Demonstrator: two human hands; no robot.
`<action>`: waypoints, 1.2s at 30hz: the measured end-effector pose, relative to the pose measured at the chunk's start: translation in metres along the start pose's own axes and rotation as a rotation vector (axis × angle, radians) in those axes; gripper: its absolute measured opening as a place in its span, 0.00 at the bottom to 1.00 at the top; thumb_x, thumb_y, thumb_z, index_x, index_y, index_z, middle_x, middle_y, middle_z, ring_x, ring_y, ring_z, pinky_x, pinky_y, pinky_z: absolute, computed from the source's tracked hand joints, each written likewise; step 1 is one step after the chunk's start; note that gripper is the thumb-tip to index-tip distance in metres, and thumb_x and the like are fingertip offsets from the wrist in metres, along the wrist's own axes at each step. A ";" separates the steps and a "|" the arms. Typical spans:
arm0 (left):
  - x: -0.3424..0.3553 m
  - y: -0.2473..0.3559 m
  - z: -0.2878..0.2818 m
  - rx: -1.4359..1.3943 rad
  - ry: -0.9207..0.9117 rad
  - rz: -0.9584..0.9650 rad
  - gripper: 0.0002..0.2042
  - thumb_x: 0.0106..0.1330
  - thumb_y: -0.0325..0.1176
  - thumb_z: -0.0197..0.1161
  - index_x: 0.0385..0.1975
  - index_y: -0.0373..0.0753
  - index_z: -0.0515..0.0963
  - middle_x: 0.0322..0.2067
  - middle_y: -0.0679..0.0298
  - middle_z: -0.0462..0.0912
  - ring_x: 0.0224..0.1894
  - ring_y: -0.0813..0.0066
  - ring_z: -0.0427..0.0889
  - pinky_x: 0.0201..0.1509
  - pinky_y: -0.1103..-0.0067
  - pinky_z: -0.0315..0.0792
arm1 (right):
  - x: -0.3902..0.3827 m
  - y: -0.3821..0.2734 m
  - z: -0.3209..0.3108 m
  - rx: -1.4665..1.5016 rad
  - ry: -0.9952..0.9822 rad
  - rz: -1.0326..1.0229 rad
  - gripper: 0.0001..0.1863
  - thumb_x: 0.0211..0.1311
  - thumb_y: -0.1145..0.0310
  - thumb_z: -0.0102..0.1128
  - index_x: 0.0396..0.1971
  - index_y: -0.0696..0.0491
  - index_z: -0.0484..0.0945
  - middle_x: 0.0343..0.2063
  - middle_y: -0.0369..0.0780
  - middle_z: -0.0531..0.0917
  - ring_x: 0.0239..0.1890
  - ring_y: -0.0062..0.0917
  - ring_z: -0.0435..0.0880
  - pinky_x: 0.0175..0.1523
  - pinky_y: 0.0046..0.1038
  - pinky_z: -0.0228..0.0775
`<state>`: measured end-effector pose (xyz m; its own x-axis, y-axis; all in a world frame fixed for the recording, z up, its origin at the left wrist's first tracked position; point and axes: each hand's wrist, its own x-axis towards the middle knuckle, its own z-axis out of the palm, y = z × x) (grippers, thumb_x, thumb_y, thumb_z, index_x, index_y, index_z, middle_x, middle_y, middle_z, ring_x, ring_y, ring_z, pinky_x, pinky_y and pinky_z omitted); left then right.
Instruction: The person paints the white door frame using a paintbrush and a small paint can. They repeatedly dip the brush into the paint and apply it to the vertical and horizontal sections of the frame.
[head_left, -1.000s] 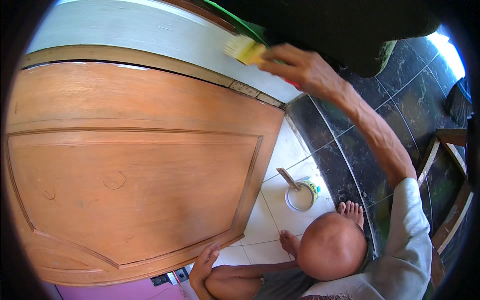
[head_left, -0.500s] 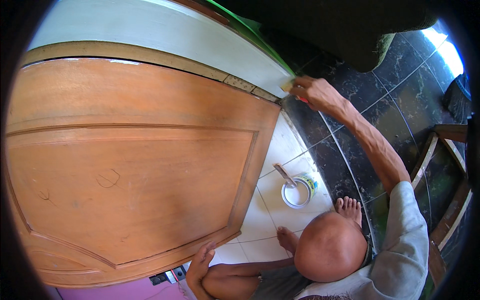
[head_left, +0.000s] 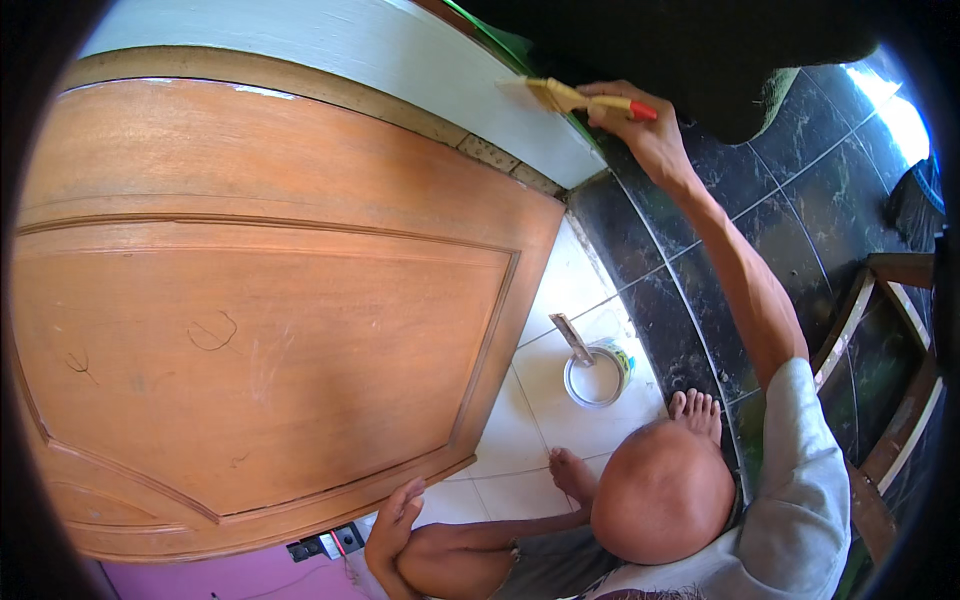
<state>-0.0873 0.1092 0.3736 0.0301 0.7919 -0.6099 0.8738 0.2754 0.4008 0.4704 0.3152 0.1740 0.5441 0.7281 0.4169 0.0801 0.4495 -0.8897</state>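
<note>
My right hand [head_left: 640,130] is closed round the yellow handle of a paintbrush [head_left: 567,97], whose end is red. The bristles touch the white-painted door frame [head_left: 390,75]. Near the lower edge of the brown wooden door [head_left: 300,350], my left hand [head_left: 393,525] holds nothing, its fingers stretched out beside my knee. I cannot tell whether it touches the door. An open can of white paint [head_left: 598,382] stands on the pale tiles between the door and my foot. A flat wooden stick [head_left: 570,338] leans across its rim.
Dark marbled floor tiles [head_left: 720,250] lie to the right of the pale ones. A wooden frame [head_left: 895,390] stands at the far right. Below the door are a power strip [head_left: 325,545] and a pink surface [head_left: 200,580]. A dark cloth-like mass [head_left: 690,50] fills the top.
My right hand has moved up and left along the white frame with the paintbrush, turning it so more of the brush shows. My left hand stays almost where it was.
</note>
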 end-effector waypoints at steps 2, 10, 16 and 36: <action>0.003 -0.007 0.000 -0.021 -0.006 0.021 0.21 0.78 0.34 0.55 0.67 0.32 0.68 0.62 0.51 0.76 0.66 0.64 0.73 0.71 0.72 0.63 | -0.001 0.006 -0.005 0.048 0.065 0.057 0.16 0.67 0.67 0.67 0.52 0.56 0.85 0.46 0.40 0.87 0.43 0.24 0.85 0.52 0.24 0.77; -0.004 -0.004 0.001 -0.023 -0.006 -0.004 0.22 0.78 0.34 0.55 0.67 0.32 0.68 0.62 0.52 0.76 0.66 0.65 0.73 0.71 0.73 0.64 | -0.011 0.017 -0.007 0.293 0.183 0.137 0.18 0.67 0.65 0.67 0.52 0.60 0.83 0.47 0.46 0.85 0.47 0.28 0.87 0.54 0.28 0.83; -0.006 -0.003 0.001 -0.058 0.009 -0.020 0.22 0.78 0.34 0.55 0.67 0.31 0.68 0.63 0.51 0.76 0.67 0.65 0.72 0.71 0.73 0.64 | -0.020 0.019 0.009 0.070 0.280 0.346 0.18 0.66 0.64 0.66 0.45 0.64 0.83 0.40 0.46 0.88 0.36 0.26 0.89 0.42 0.25 0.85; -0.002 -0.007 0.000 -0.044 -0.022 0.017 0.22 0.79 0.35 0.54 0.68 0.31 0.67 0.62 0.50 0.75 0.67 0.64 0.72 0.72 0.72 0.62 | -0.033 0.041 0.028 0.476 0.414 0.397 0.20 0.68 0.63 0.66 0.48 0.65 0.81 0.41 0.48 0.87 0.42 0.29 0.90 0.48 0.28 0.85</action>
<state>-0.0933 0.1061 0.3724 0.0560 0.7849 -0.6171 0.8507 0.2861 0.4410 0.4317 0.3240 0.1289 0.7347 0.6699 -0.1070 -0.5072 0.4376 -0.7425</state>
